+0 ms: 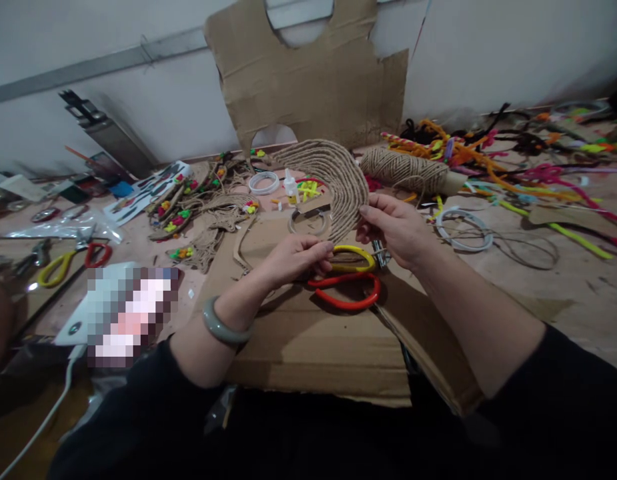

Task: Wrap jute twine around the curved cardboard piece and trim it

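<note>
Between my hands is a crescent-shaped piece of jute cord (338,175), its strands laid side by side in curved rows. My right hand (392,227) pinches its outer right edge. Lower down, the closed fingers of my left hand (304,259) are at its bottom tip; my thumb hides part of the grip. Just below lie scissors with one yellow and one red handle (355,301), on a cardboard sheet (288,363). A small white glue bottle (290,187) stands behind the piece, near a clear tape roll (308,223).
A spool of jute cord (405,168) lies at the back right beside tangled coloured pipe cleaners (468,157). Cord pieces with bright trim (173,213) are at the left, near a phone (138,320) and other scissors (55,270). Cut cardboard (318,87) leans on the wall.
</note>
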Demonstrator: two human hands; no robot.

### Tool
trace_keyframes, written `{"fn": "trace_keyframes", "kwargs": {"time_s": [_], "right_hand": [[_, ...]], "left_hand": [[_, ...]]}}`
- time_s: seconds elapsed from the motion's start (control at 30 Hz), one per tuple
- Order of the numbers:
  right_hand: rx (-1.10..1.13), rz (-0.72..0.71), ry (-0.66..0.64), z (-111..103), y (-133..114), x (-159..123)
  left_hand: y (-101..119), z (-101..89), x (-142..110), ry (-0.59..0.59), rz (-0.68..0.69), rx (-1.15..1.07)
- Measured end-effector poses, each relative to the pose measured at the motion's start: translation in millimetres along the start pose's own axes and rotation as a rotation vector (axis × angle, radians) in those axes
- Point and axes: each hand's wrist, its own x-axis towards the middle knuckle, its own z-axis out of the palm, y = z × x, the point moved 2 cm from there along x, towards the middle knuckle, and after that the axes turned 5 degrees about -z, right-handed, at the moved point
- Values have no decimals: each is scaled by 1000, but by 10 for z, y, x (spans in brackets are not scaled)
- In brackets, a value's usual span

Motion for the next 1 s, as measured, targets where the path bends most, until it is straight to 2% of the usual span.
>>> {"fn": "trace_keyframes", "kwargs": {"time_s": [0.13, 0.23, 0.4, 0.53, 0.6, 0.83, 1.0], "right_hand": [[-18, 19, -55, 27, 25, -2], [-43, 46, -89, 44, 50, -4], [-39, 16, -85, 23, 44, 1], [-23, -9, -17, -5, 18, 9], [-12, -8, 6, -5, 9, 10], [11, 4, 35, -9, 4, 8], [10, 15, 39, -20, 7, 15]], "left_hand": [[1, -2, 27, 76, 110, -5], [0, 1, 35, 78, 148, 11], [-14, -19, 40, 107, 124, -15], [-1, -3, 10, 30, 91, -69], [11, 4, -9, 6, 80, -41], [19, -18, 6, 29, 73, -27], [-1, -6, 12, 23, 110, 45]]}}
